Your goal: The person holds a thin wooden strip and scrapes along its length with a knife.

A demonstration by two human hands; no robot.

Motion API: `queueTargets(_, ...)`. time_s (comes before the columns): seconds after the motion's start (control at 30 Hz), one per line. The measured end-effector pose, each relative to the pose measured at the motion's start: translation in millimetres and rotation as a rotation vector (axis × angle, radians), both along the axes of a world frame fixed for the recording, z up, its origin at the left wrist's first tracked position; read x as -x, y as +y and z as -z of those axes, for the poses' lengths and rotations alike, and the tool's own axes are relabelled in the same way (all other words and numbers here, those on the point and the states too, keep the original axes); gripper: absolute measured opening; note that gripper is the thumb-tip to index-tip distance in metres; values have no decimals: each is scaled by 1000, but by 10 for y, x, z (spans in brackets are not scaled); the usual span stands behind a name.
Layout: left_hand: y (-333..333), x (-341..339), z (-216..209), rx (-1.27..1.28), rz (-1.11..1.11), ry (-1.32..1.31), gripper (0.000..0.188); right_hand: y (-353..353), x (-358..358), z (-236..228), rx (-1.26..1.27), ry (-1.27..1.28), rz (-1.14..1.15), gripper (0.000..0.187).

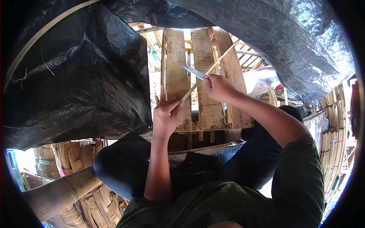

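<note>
Rough wooden planks point(176, 57) lie side by side beneath and beyond both hands, with gaps between them. A black plastic sheet point(68, 76) fills the space left of the hands, and a shiny grey sheet point(300, 41) hangs beyond and to the right of the right hand. Nearer the person than the left hand, far out to the left, a thick bamboo pole point(62, 192) crosses woven bamboo point(102, 207); well right of the right hand stand bamboo strips in bundles point(330, 155).

The left hand point(167, 109) is partly open, pinching the near end of a narrow strip point(217, 63), one finger extended forward. The right hand point(220, 88) is closed around the handle of a knife point(194, 72), whose blade points leftward and slightly away, crossing the strip.

The strip's long axis runs diagonally from the left hand, away and rightward past the right hand.
</note>
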State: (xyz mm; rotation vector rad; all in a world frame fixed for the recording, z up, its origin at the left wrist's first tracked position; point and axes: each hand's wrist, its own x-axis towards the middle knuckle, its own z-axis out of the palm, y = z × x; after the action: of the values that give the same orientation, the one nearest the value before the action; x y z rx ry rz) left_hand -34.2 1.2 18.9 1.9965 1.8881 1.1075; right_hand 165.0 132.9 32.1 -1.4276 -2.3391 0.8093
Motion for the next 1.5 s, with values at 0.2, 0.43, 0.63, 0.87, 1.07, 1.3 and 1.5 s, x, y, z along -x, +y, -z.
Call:
queueTargets(0.2,88,-184,77,16,65,-247,19,-55,-108,-54,104,4,13,33)
queueTargets(0.43,-26,-310,31,-6,83,-228,20,-369,-120,-104,104,-4,-56,35)
queueTargets(0.63,-123,-296,-32,32,37,-387,18,-207,-230,-111,-27,-30,68,33)
queueTargets(0.87,-213,10,80,38,57,-430,16,-318,84,-161,109,2,206,32)
queueTargets(1.07,-192,137,124,61,35,-441,12,-234,183,-24,96,-101,88,39)
queueTargets(1.3,-14,-10,200,31,54,-392,8,-137,132,-180,529,-10,254,48)
queueTargets(1.5,81,-212,245,27,83,-357,15,-38,-149,-94,675,15,221,49)
